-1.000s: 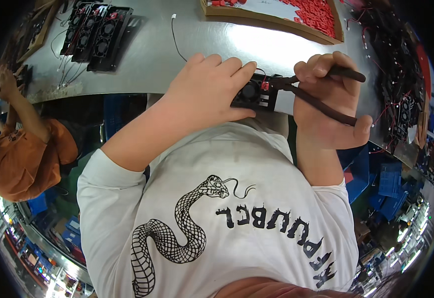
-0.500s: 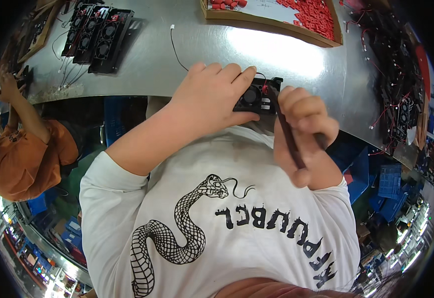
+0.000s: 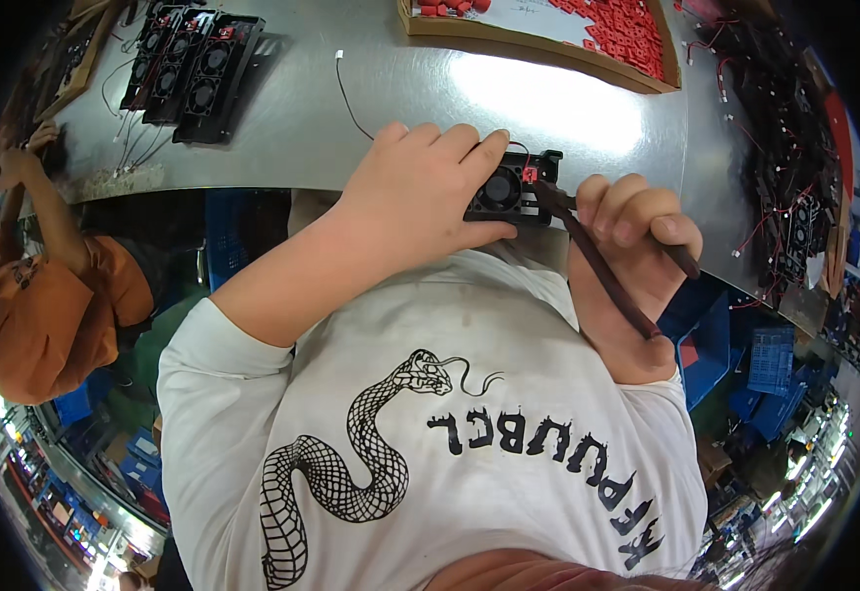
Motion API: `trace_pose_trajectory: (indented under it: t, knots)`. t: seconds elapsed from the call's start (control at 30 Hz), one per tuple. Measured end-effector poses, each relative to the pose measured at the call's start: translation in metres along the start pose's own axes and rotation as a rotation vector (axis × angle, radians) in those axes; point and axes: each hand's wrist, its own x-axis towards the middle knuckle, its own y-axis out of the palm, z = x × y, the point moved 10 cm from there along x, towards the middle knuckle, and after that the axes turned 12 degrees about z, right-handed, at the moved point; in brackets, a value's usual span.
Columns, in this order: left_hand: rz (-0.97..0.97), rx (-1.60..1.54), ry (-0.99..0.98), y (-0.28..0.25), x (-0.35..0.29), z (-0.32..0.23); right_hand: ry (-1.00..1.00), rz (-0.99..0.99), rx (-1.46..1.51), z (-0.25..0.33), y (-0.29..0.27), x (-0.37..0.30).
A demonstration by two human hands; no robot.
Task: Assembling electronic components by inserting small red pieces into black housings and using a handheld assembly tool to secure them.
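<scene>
My left hand [image 3: 425, 187] holds down a black fan unit [image 3: 499, 189] at the metal table's near edge, fingers over its left part and thumb along its near side. A small red piece [image 3: 529, 175] sits on the unit beside the fan. In my right hand [image 3: 639, 219] is a pair of pliers [image 3: 602, 266] with dark brown handles, which stand spread apart. The jaws are at the unit, just by the red piece; whether they touch it I cannot tell. A thin cable with a white plug [image 3: 340, 56] runs out from under my left hand.
Several black fan units [image 3: 215, 79] lie at the far left of the table [image 3: 292, 148]. A cardboard tray [image 3: 538, 52] of red parts stands at the back. Black units with cables [image 3: 785, 177] are heaped at right. A co-worker in orange [image 3: 51, 315] is at left.
My right hand has moved to the right, and the pliers' handles have swung outward with it. The red piece shows more plainly. My left hand stays on the fan unit.
</scene>
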Motion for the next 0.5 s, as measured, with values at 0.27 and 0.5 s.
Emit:
trace_pose_trajectory:
  t: [0.27, 0.5]
  knots:
    - [-0.063, 0.051, 0.041, -0.007, -0.002, -0.009, -0.104, -0.058, 0.053, -0.004, -0.013, 0.002]
    - [-0.074, 0.080, 0.013, -0.010, -0.001, 0.000, 0.166, -0.388, 0.191, -0.034, -0.043, 0.012]
